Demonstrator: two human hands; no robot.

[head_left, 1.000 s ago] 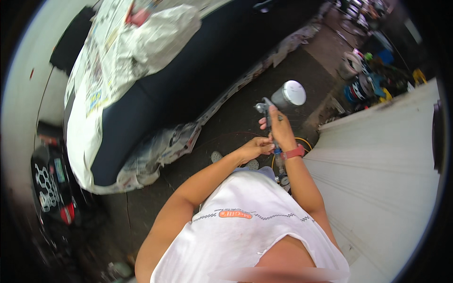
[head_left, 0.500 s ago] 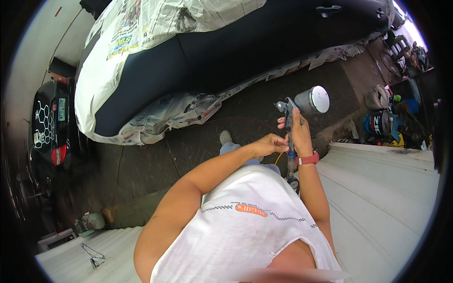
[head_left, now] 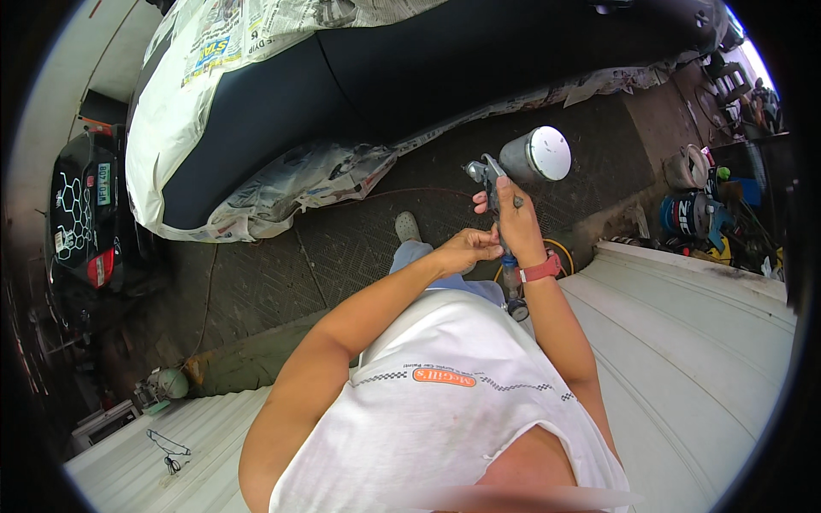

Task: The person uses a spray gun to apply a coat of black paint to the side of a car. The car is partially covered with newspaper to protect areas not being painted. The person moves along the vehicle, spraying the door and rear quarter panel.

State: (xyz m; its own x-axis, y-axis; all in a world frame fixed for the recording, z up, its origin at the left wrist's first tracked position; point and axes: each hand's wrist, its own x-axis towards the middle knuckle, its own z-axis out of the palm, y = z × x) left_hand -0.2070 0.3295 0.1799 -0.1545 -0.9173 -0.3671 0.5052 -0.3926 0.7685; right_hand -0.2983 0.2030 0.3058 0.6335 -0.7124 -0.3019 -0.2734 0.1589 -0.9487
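My right hand (head_left: 519,224) is wrapped round the handle of a spray gun (head_left: 491,168), with a red watch band at the wrist. A grey paint cup (head_left: 520,161) with a white lid tilts out to the right of the gun. Below the handle hang a blue fitting and a clear filter (head_left: 511,279) with a small round gauge (head_left: 517,309). My left hand (head_left: 469,249) has its fingertips pinched at the bottom of the handle; exactly which part they grip is hidden. A yellow air hose (head_left: 568,253) loops beside my right wrist.
Ahead stands a dark car body (head_left: 385,81) masked with newspaper (head_left: 256,34) and white covering (head_left: 167,141). A black car (head_left: 85,214) is at the left. Cans and a bucket (head_left: 687,167) crowd the right, beyond white corrugated sheeting (head_left: 676,316). A green tank (head_left: 167,385) sits lower left.
Both hands and the spray gun have shifted left and slightly up in the picture. The right hand still holds the gun, and the left fingers remain at its handle.
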